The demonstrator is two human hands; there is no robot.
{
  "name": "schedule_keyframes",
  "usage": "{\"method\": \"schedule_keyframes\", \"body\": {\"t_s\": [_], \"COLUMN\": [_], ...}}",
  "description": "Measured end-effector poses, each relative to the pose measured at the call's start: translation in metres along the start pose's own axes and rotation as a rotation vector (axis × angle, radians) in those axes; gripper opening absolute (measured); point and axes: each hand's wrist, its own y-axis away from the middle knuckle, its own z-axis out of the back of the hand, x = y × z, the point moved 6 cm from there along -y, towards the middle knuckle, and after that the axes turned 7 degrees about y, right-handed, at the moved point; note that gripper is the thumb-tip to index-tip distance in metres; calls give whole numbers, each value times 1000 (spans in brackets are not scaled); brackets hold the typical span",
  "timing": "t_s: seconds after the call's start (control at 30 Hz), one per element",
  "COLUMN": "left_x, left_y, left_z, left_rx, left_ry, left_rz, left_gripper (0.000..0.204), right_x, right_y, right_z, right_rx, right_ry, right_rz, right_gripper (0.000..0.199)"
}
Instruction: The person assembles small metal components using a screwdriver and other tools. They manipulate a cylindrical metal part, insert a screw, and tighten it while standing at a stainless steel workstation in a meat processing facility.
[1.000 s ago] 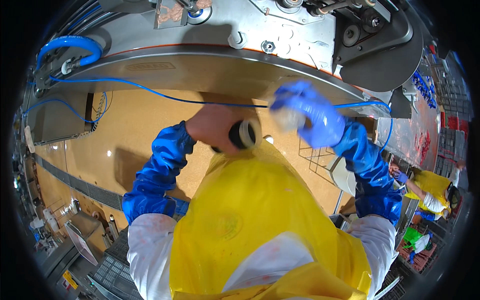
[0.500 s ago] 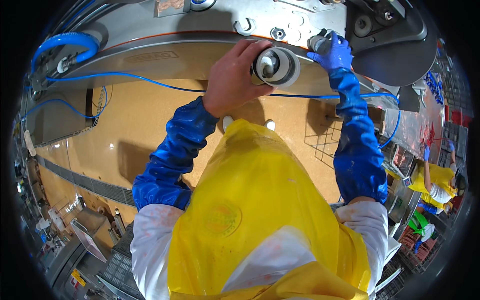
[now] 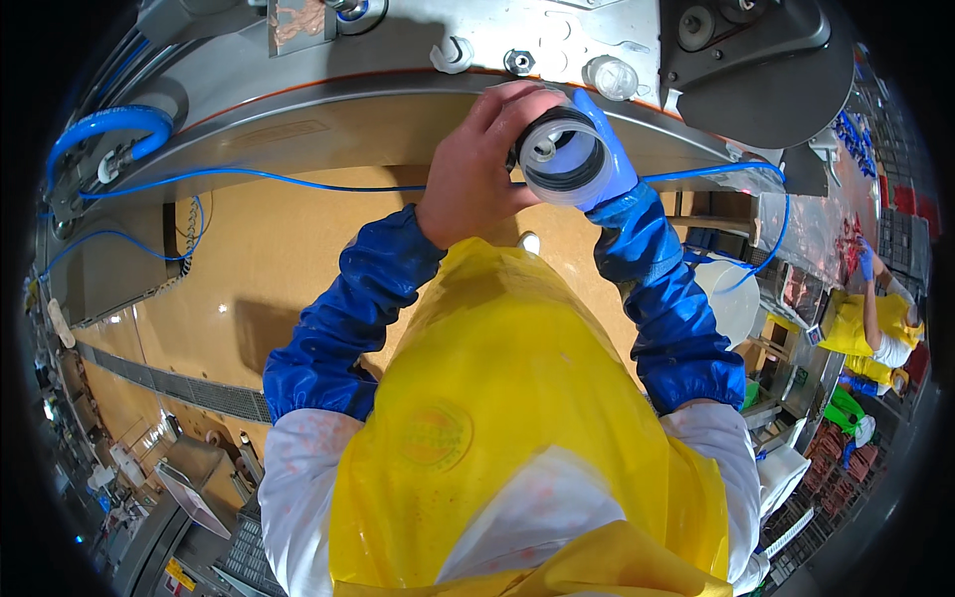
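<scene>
My bare left hand [image 3: 487, 164] is wrapped round the left side of a short clear plastic cylinder [image 3: 567, 179] with black rings. Its round opening faces up, and a small pale metal piece shows inside. On the cylinder's right side lies my right hand [image 3: 613, 149] in a blue glove, closed against the wall; some of its fingers are hidden behind it. Just beyond, on the steel machine's ledge, stand a clear round cup-like part [image 3: 612, 78], a metal nut [image 3: 518, 62] and a C-shaped metal piece [image 3: 453, 56].
A thin blue hose [image 3: 328, 186] runs along the machine's front [image 3: 388, 109]. A dark rounded housing [image 3: 766, 90] rises at the far right. On the left a thick blue hose [image 3: 109, 114] curves out. A co-worker in a yellow apron [image 3: 856, 323] stands off to the right.
My right hand has let go of the round part on the ledge and moved left onto the cylinder. The cylinder has tilted and shifted slightly nearer in my left hand.
</scene>
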Motion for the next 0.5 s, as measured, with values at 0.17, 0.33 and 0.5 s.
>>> {"method": "schedule_keyframes", "body": {"t_s": [0.17, 0.33, 0.5], "left_x": [2, 6, -6], "left_y": [2, 14, 40], "left_z": [-8, 2, 16], "left_rx": [23, 5, 83], "left_ry": [-41, 10, -71], "left_rz": [31, 197, 287], "left_gripper": [85, 88, 78], "right_x": [2, -1, -31], "right_y": [4, 12, 22], "right_z": [-1, 5, 39], "right_rx": [-10, -175, -388], "right_ry": [-399, -503, -712], "right_rz": [-53, -200, -448], "right_gripper": [57, 58, 56]}}
